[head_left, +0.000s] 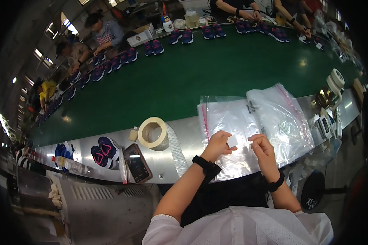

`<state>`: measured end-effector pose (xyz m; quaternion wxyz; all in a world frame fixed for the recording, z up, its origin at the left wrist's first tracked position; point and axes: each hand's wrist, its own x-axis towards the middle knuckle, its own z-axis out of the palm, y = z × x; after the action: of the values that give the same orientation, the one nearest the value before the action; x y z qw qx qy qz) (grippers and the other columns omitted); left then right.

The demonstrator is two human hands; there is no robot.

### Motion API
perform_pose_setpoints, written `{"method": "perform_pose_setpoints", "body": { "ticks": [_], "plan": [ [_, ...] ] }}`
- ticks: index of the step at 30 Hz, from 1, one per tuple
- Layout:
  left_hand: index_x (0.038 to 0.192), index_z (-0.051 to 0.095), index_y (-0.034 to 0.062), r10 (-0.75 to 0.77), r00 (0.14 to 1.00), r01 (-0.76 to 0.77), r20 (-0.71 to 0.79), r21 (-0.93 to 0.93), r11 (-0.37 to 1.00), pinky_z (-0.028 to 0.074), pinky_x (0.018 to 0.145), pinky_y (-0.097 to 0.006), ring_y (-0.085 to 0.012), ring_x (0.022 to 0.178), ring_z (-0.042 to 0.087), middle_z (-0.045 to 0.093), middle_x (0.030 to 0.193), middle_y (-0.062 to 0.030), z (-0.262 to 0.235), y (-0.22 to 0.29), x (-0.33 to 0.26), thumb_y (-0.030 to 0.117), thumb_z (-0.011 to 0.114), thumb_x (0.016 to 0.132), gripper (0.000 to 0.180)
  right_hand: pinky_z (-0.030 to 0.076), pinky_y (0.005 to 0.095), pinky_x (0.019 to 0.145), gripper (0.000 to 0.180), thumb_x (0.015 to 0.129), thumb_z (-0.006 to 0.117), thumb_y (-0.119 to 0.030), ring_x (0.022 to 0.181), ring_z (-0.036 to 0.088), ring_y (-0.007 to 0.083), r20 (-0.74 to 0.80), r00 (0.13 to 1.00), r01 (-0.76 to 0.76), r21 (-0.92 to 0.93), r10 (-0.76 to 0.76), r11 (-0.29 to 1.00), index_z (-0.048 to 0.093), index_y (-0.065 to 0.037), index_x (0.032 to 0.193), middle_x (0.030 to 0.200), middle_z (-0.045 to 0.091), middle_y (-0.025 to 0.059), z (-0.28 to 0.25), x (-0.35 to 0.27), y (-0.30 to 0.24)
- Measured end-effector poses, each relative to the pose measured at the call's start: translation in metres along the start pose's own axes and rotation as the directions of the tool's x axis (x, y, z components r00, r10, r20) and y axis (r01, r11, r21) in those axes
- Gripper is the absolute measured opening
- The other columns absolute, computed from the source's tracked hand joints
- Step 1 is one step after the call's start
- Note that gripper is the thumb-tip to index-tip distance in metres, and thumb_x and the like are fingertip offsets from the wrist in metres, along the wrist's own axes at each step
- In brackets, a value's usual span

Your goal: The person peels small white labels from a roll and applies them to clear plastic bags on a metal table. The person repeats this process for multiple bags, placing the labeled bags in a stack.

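Note:
My left hand (217, 147) pinches a small white square label (232, 141) between thumb and fingers, over the clear plastic bags. Just to its right, my right hand (263, 152) has its fingers curled toward the thumb; whether anything small sits between them cannot be made out. Both hands are above a flat pile of transparent bags (225, 116) with pink-red strips along their edges. A second sheaf of clear bags (274, 106) overlaps it on the right. Left of my hands stands a large roll of label tape (162, 141), its free strip (176, 153) trailing toward me.
A phone (137, 163), a pair of small navy-and-pink shoes (105, 153) and a plastic bottle (75, 166) lie on the metal ledge to the left. Beyond runs a green belt (151, 90), lined with several shoe pairs; co-workers sit along its far side. A white handheld device (335, 81) stands right.

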<state>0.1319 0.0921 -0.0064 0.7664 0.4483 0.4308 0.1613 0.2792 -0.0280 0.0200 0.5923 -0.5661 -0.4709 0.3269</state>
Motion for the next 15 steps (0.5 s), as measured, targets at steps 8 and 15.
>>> {"method": "perform_pose_setpoints", "body": {
  "ticks": [8,15],
  "plan": [
    [0.120,0.047,0.0003,-0.120,0.958,0.183,0.259,-0.235,0.955,0.054,0.072,-0.034,-0.0269,0.090,0.064,0.057,0.109,-0.0169,0.004,0.015,-0.023,0.039,0.040,0.096,0.046,0.041,0.0348,0.086,0.023,0.075,0.066,-0.012,0.100,0.051,0.0277,0.301,0.933,0.287,-0.297,-0.196,0.910,0.056,-0.004,0.095,0.104,0.056,0.0113,0.008,-0.009,-0.014],
    [0.125,0.042,-0.0064,0.097,0.978,-0.038,0.186,-0.299,0.954,0.053,0.080,-0.037,-0.0332,0.096,0.062,0.052,0.121,-0.0270,-0.051,-0.005,-0.129,0.038,0.029,0.099,0.053,0.048,0.0357,0.063,0.018,0.071,0.068,-0.010,0.076,0.057,0.0259,0.378,0.875,0.479,-0.585,-0.303,0.654,0.063,-0.006,0.088,0.083,0.058,0.0057,0.038,-0.030,0.011]
  ]
}}
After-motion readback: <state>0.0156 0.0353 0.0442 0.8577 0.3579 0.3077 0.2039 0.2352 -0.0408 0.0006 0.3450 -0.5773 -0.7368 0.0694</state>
